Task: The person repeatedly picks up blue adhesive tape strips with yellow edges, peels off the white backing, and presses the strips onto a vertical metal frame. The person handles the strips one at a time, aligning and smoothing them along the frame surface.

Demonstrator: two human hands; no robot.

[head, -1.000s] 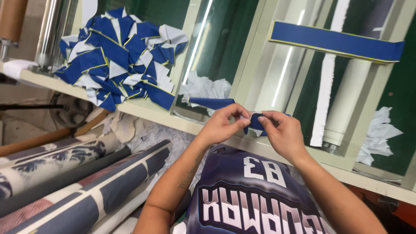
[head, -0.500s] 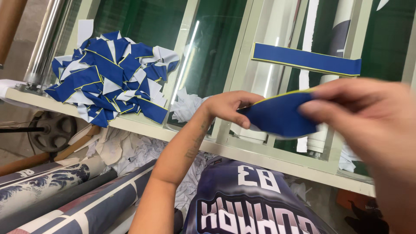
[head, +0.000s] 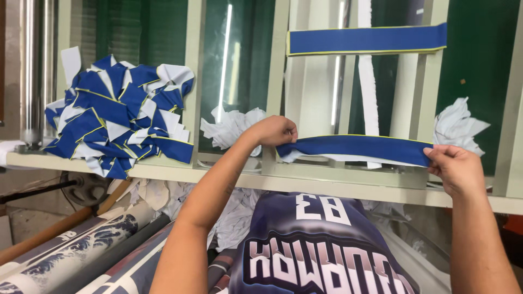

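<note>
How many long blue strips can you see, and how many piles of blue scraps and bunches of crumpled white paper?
Long blue strips: 2, the held strip and the upper strip
Piles of blue scraps: 1
Bunches of crumpled white paper: 2, the middle bunch and the right bunch
Total: 5

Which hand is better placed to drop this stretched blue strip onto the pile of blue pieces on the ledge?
Left, probably. The left hand pinches the blue strip at the end nearer the pile of blue pieces; the right hand holds the far end, away from the pile.
</note>
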